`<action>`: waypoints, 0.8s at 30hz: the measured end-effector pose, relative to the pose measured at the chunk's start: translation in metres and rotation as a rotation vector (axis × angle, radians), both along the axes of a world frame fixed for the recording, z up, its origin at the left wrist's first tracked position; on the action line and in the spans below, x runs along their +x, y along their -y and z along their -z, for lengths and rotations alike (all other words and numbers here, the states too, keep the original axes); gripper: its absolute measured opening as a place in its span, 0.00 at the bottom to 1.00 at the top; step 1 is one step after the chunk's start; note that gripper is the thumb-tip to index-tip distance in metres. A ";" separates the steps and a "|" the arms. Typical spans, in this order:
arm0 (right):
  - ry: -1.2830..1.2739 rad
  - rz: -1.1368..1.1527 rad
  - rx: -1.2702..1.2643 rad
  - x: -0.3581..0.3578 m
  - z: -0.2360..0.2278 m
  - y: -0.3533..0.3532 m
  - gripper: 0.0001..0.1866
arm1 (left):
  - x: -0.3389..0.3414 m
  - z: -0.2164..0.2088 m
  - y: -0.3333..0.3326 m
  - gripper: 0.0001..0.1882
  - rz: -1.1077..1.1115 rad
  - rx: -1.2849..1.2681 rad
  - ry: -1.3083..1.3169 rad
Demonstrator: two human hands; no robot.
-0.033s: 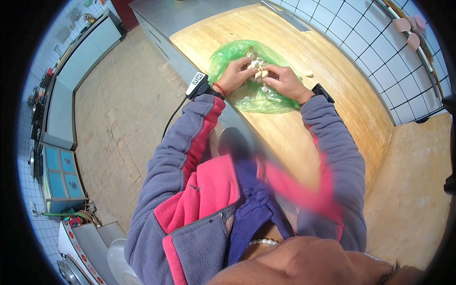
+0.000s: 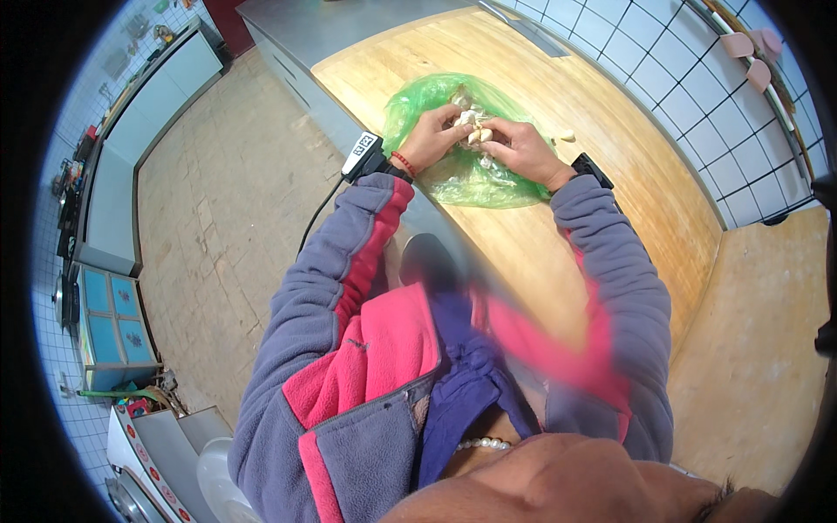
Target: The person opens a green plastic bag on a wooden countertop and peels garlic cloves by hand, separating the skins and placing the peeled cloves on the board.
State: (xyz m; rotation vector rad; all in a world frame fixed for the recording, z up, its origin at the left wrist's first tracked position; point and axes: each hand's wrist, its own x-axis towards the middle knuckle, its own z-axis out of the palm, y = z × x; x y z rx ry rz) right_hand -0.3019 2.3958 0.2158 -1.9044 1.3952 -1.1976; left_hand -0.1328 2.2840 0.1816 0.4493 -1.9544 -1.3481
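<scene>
Over a thin green plastic bag (image 2: 488,192) spread on the wooden board, both my hands meet around a garlic bulb (image 2: 476,136). My left hand (image 2: 427,139) closes on its left side with thumb and fingers. From the right, my right hand (image 2: 526,153) pinches the cloves; its fingertips are partly hidden. More whitish garlic (image 2: 465,113) and papery skins lie on the bag just beyond and below the fingers. A single pale clove (image 2: 568,136) rests on the board to the right of the bag.
The wooden board (image 2: 602,122) lies on a grey counter (image 2: 288,26) along a white tiled wall (image 2: 689,105). Pink holders (image 2: 738,45) hang there. A black cable (image 2: 316,218) trails from my left wrist. Blue-fronted cabinet (image 2: 112,305) and stove (image 2: 139,462) stand left across the floor.
</scene>
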 end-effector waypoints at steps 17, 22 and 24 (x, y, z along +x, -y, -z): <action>0.312 -0.031 0.246 -0.022 0.008 0.009 0.10 | -0.004 0.003 -0.002 0.13 -0.135 -0.195 0.130; 0.353 0.026 0.149 -0.019 0.010 0.009 0.08 | -0.008 -0.008 -0.022 0.14 -0.507 -0.655 0.028; 0.341 0.068 0.079 -0.017 0.011 0.010 0.08 | -0.009 -0.010 -0.033 0.12 -0.622 -0.709 -0.098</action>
